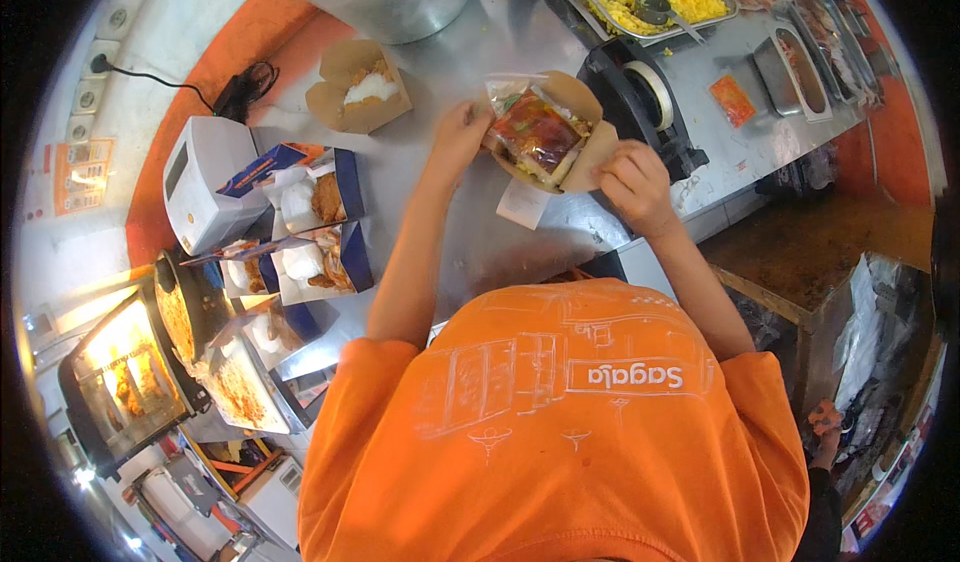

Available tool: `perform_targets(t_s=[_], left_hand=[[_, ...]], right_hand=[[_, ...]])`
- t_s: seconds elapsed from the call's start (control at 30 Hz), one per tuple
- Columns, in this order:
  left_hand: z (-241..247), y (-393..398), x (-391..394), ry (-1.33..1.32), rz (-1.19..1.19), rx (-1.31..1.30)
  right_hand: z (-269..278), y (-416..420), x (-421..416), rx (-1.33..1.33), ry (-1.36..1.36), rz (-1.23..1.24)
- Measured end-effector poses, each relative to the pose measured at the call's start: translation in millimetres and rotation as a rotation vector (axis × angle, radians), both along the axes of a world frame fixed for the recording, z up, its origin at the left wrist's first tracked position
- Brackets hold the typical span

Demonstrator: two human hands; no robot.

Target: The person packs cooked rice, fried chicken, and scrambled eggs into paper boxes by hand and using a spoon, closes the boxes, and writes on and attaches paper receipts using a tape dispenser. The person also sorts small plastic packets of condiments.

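A brown kraft paper food box (598,158) is on the steel counter before me, its flaps spread apart. In it lies a clear plastic sachet of red-brown sauce (541,128), which covers most of the food below. My left hand (459,138) pinches the box's left edge, close to the sachet. On the other side, my right hand (636,185) grips the right flap between thumb and fingers. A white paper slip (523,204) pokes out from beneath the box. Just beyond the right flap stands a black tape dispenser (611,81).
Another kraft box (328,85) with rice stands to the left. Several blue boxes (352,187) hold rice and fried chicken by a white printer (214,179). A tray (592,3) of yellow shredded food and a red sachet (733,102) lie right. Another person's hand (826,438) shows lower right.
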State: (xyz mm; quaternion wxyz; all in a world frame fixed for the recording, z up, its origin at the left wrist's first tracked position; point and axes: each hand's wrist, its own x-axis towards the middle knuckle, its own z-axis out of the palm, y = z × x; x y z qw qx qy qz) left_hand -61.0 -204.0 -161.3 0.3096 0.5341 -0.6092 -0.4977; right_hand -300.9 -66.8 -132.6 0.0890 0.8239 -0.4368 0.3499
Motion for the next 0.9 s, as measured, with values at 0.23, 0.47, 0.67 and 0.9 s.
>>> perform_targets(t_s=[0.23, 0.47, 0.67, 0.9], left_hand=[[-15, 24, -4, 0.088, 0.127, -0.569], [-26, 26, -2, 0.591, 0.021, -0.341], [-39, 41, 5, 0.483, -0.150, -0.400], [-21, 56, -37, 0.662, 0.242, -0.328]], right_hand=[[44, -17, 6, 0.521, -0.388, 0.111], [47, -113, 44, 0.434, 0.038, -0.226], [18, -80, 18, 0.334, 0.062, 0.062], [27, -57, 17, 0.427, 0.158, 0.169]])
